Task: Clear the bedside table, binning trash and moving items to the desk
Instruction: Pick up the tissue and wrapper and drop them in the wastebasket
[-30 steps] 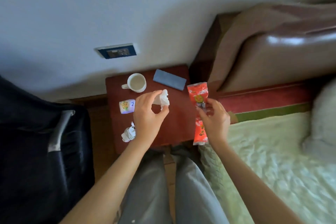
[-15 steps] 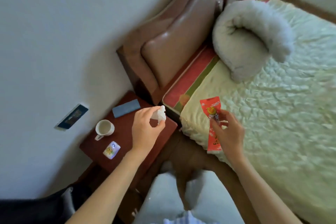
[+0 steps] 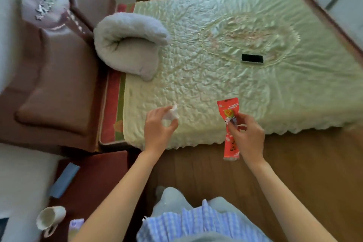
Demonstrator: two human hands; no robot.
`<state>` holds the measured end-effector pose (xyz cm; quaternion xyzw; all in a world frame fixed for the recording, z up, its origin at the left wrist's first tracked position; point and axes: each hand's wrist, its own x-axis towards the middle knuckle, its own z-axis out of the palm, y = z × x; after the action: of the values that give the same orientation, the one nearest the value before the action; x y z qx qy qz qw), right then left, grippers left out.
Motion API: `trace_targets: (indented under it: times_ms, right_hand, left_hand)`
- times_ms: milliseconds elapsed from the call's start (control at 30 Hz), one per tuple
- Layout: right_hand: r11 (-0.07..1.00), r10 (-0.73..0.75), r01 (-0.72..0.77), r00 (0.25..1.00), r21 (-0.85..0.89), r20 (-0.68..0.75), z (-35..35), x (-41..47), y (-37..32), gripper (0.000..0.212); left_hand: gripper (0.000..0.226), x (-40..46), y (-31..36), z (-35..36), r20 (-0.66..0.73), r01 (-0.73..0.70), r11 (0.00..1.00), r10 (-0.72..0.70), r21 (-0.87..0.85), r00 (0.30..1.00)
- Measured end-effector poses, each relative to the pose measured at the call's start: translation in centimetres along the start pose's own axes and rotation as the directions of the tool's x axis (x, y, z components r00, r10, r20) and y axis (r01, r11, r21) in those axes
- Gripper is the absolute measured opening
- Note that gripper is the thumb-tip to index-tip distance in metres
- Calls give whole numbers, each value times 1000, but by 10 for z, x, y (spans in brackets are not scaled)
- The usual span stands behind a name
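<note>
Two pieces of trash are being held above the near edge of the bed point(image 3: 245, 49), one in each hand. A crumpled white tissue point(image 3: 172, 115) is being pinched between the thumb and curled fingertips of the left hand point(image 3: 158, 129), the wad sticking out just past the fingers over the pale green bedspread. A long red snack wrapper point(image 3: 229, 112) is being gripped around its middle by the right hand point(image 3: 248, 137), fingers curled across it; its printed top is being shown above the hand, over the bedspread, while its lower end is hanging below the hand, over the wooden floor point(image 3: 306, 165). The two hands are being kept apart, side by side. The red-brown table point(image 3: 98, 175) is being seen at the lower left, behind the left forearm, with a blue flat case point(image 3: 63, 180), a white mug point(image 3: 49, 219) and a small purple packet point(image 3: 75, 224) lying on it. A dark phone point(image 3: 252, 58) is lying on the bedspread, well beyond the hands, and a rolled grey blanket point(image 3: 127, 45) is resting near the headboard.
</note>
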<state>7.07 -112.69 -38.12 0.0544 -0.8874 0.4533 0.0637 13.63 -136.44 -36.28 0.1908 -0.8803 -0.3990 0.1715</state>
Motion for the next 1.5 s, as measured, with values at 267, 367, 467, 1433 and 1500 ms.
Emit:
trace_targets:
  times_ms: [267,367,467,1433,1500]
  right_hand:
    - [982,180,-188,961,-20,-211,-165,-11,91,28]
    - [967,230,-254,923,-39,-309,-211,-17,117,27]
    - [948,272,-315,866,-37,-419,-250,-21,141,25]
    - [795,359,-605,424,35,-832,-560,133,391,28]
    - [792,351,-611,429,19,-832,-591,144,420,27]
  left_hand:
    - [36,-35,136,152,239,-156,984,173,-88,955]
    - [36,-47,175,197,341,-218,966,253,-138,905]
    - [36,-49,212,242,424,-278,940,337,-195,841]
    - [33,-3,557,665,724,-494,730,641,-473,254]
    - [33,-15,584,699,723,-499,732,638,-463,265]
